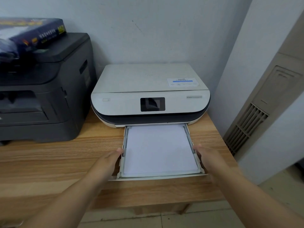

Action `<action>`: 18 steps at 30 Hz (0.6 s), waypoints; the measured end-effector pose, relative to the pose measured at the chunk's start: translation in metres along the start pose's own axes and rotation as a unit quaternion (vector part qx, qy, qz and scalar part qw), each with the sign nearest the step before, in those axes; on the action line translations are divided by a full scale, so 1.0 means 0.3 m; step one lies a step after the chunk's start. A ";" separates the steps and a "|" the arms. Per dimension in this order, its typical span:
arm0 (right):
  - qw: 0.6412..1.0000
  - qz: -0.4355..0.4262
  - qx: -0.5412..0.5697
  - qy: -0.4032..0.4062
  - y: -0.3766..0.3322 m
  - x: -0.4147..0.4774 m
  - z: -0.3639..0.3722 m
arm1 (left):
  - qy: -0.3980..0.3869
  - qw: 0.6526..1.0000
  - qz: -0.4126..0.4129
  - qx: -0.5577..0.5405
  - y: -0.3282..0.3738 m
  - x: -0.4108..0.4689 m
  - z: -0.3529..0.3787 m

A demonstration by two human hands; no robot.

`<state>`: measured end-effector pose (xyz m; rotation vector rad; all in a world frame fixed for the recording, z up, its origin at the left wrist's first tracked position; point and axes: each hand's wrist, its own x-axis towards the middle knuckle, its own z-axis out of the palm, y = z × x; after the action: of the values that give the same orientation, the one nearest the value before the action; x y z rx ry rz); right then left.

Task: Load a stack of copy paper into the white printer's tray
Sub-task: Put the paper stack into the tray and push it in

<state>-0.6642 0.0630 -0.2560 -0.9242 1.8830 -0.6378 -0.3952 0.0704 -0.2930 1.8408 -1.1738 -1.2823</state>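
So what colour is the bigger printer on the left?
Dark grey, nearly black, seen in the head view.

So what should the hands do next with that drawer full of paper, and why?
Probably slide the tray straight back into the white printer. The paper stack already lies flat inside it, the tray sticks far out over the table, and the left hand and right hand grip its two sides.
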 end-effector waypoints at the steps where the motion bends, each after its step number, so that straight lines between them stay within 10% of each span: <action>1: 1.000 -0.006 -0.015 0.002 0.001 0.002 -0.001 | -0.003 1.000 -0.006 -0.009 0.000 0.006 -0.001; 18: 0.999 -0.017 0.046 -0.014 0.034 0.040 -0.013 | -0.004 0.999 -0.032 -0.037 0.010 0.015 0.005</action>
<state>-0.6746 0.0596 -0.2677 -0.9030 1.8006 -0.7233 -0.3971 0.0651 -0.2928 1.8337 -1.0650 -1.3508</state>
